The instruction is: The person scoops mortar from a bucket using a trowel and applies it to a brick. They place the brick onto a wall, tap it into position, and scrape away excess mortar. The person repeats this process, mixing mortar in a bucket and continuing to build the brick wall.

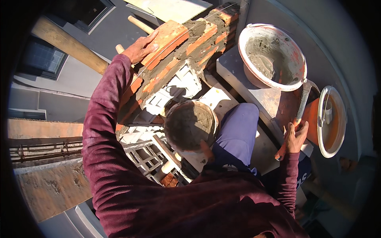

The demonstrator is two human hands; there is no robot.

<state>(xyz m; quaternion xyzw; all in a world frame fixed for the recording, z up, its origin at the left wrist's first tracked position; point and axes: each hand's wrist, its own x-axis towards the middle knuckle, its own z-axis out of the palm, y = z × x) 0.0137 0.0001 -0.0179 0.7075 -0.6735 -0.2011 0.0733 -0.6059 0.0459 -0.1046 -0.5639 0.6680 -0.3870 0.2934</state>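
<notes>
My left hand (139, 48) grips the end of an orange brick (166, 41), its fingers and thumb on the brick's top. That brick sits on the upper course of a brick wall (202, 37) with grey mortar smeared between the courses. A thin string runs along the brick. At the right, my right hand (295, 139) is closed round the handle of a trowel (303, 101); its grey, mortar-coated blade appears nearly edge-on and points away from me. Just beyond the blade stands a white-rimmed bucket (274, 55) with wet grey mortar inside.
Beside my right hand, an orange bucket (320, 119) with a white rim holds liquid and a tool. A mortar-crusted bucket (190, 125) stands by my knee. Wooden poles (69, 43) cross at the left, near windows. Hollow blocks (149, 156) lie below.
</notes>
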